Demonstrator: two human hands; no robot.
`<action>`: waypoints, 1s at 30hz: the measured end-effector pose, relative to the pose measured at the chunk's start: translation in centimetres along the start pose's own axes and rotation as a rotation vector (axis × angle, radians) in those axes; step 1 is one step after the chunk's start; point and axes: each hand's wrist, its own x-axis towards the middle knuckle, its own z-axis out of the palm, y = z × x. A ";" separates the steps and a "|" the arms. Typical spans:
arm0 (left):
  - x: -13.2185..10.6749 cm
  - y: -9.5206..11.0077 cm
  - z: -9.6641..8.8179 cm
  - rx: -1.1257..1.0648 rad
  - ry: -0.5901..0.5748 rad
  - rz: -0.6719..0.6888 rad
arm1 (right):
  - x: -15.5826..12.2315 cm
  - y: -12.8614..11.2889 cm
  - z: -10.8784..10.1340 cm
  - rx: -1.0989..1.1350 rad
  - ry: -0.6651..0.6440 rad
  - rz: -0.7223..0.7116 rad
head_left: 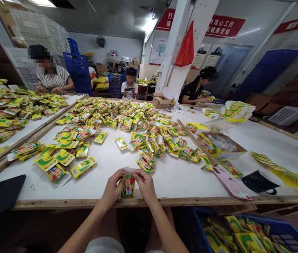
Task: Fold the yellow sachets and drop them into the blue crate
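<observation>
My left hand (pixel 112 187) and my right hand (pixel 145 183) meet at the near edge of the white table (pixel 170 175). Together they pinch a small yellow-green packet (pixel 128 187), held upright between the fingers of both hands, with the fingertips closed at its top. Several more packets of the same kind lie just beyond, the nearest one (pixel 145 165) a little ahead of my right hand. A large spread of packets (pixel 127 121) covers the middle of the table.
A blue crate (pixel 283 228) with packets stands below the table at the right. An open cardboard box (pixel 224 146), flat yellow sheets (pixel 283 172) and a black object (pixel 259 182) lie at right. A dark pad (pixel 1 196) lies at left. Three people sit at the far side.
</observation>
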 end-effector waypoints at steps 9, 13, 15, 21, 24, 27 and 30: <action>-0.7 0.9 0.4 0.044 0.048 0.020 | -1.2 -2.3 0.1 -0.148 -0.066 -0.156; -0.5 1.1 0.4 0.047 0.106 -0.050 | -0.9 -2.8 0.5 -0.181 -0.026 -0.127; -0.2 1.1 0.5 0.037 0.135 -0.090 | -0.6 -2.7 0.6 -0.197 -0.023 -0.094; 0.3 1.1 0.7 -0.044 0.166 -0.147 | 0.1 -2.4 0.9 -0.156 -0.025 0.006; 0.3 0.7 0.8 -0.105 0.177 -0.167 | 0.5 -2.4 0.7 -0.133 -0.048 0.042; 0.2 0.3 0.7 -0.146 0.181 -0.187 | 0.8 -2.5 0.2 -0.130 -0.110 0.043; -0.2 0.0 0.5 -0.150 0.150 -0.193 | 0.6 -2.2 -0.2 -0.100 -0.179 0.039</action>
